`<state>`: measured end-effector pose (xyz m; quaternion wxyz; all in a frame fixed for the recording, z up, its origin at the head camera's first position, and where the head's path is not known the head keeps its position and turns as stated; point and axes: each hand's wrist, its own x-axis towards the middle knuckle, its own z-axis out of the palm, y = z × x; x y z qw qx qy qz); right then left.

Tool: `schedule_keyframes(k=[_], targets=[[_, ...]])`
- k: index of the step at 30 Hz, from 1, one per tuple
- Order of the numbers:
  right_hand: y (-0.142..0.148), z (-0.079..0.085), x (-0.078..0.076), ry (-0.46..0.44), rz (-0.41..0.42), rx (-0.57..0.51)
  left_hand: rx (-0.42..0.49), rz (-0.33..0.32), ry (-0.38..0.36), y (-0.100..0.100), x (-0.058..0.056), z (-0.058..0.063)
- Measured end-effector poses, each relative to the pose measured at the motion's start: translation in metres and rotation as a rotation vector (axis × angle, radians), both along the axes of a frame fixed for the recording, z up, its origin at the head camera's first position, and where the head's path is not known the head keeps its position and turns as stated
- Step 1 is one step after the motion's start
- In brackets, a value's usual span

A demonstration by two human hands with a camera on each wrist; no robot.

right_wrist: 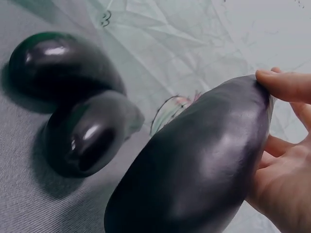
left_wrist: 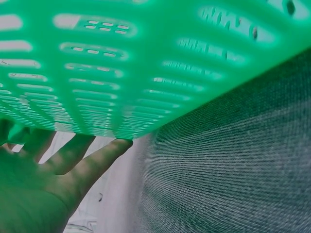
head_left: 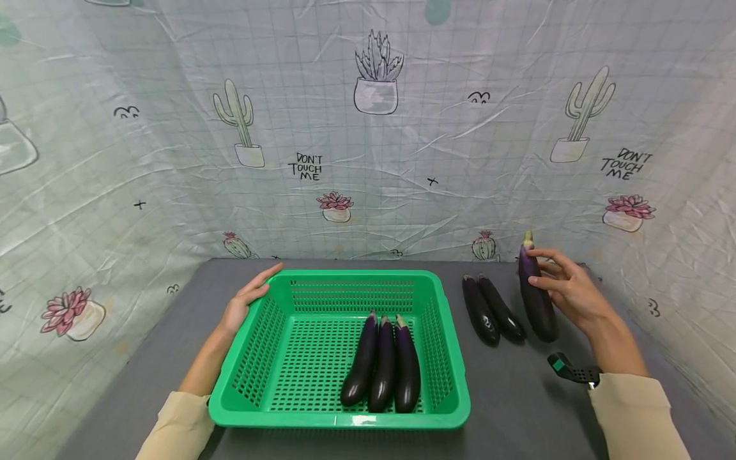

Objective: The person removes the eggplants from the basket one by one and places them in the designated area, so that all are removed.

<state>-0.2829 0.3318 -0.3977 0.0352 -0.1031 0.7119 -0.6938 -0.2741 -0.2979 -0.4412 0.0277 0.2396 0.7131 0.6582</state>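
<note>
My right hand (head_left: pixel 572 294) holds an eggplant (head_left: pixel 539 310) by its upper part, thumb on one side and fingers on the other. The stem end points up and the fat end hangs lower, tilted. My left hand (head_left: pixel 240 306) rests on the left side of a green plastic basket (head_left: pixel 339 420). Its fingers (left_wrist: pixel 99 162) stretch along the outside of the slotted wall in the left wrist view. Three eggplants (head_left: pixel 384 374) lie side by side in the basket's right half, stems away from me. Two more eggplants (head_left: pixel 482 313) lie on the table between basket and right hand.
A grey cloth-like surface (head_left: pixel 517 409) covers the table. Behind it and on both sides hangs a pale sheet (head_left: pixel 431 140) printed with potted cacti and words. A black strap with a green-marked piece (head_left: pixel 572 370) sits at my right wrist.
</note>
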Motion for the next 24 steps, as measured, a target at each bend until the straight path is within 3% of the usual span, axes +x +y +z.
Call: schedule_keyframes(k=[5,13,24], targets=[[0.002,-0.008,-0.006,-0.022,0.006,0.034,-0.055,0.040,0.029,0.000,0.000,0.000],[0.003,-0.022,-0.012,-0.036,-0.010,0.178,0.085,-0.068,-0.035,0.000,0.001,0.000],[0.001,-0.029,-0.014,-0.063,-0.014,0.270,0.087,-0.071,-0.029,0.000,0.001,0.000]])
